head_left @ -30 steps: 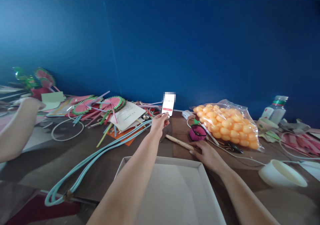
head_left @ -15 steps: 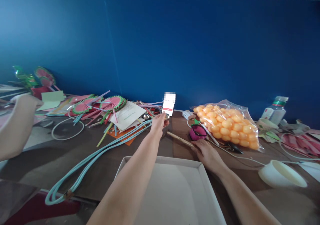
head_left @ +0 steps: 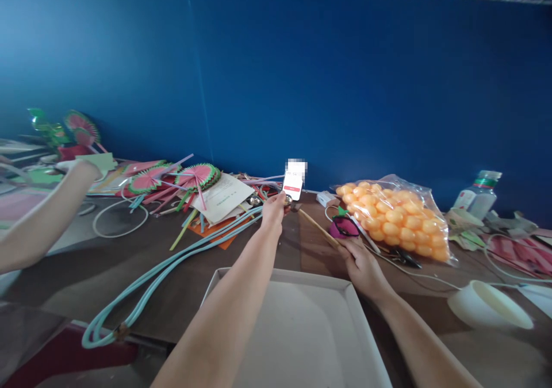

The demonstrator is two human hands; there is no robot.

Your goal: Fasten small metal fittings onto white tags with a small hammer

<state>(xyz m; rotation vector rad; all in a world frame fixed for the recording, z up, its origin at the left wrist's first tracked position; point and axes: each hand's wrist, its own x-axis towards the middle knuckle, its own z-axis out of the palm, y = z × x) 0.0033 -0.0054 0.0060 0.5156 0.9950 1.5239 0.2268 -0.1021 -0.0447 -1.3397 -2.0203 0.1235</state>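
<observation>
My left hand reaches forward, its fingers closed around a small shiny metal piece; its exact kind is too small to make out. A phone with a lit white screen stands upright just behind it. My right hand grips the near end of a thin wooden stick. The stick slants up and left, its darker far tip close to my left fingers. Beside my right hand is a small magenta container with a dark rim. Below my forearms lies a shallow white box.
A clear bag of orange balls lies to the right, near a bottle and white bowl. On the left are looped pale blue tubes, watermelon paper fans and another person's arm. A blue wall stands behind.
My right hand has raised and turned the stick, bringing its far tip up toward my left hand. My left hand stays nearly in place. The other person's arm has shifted right.
</observation>
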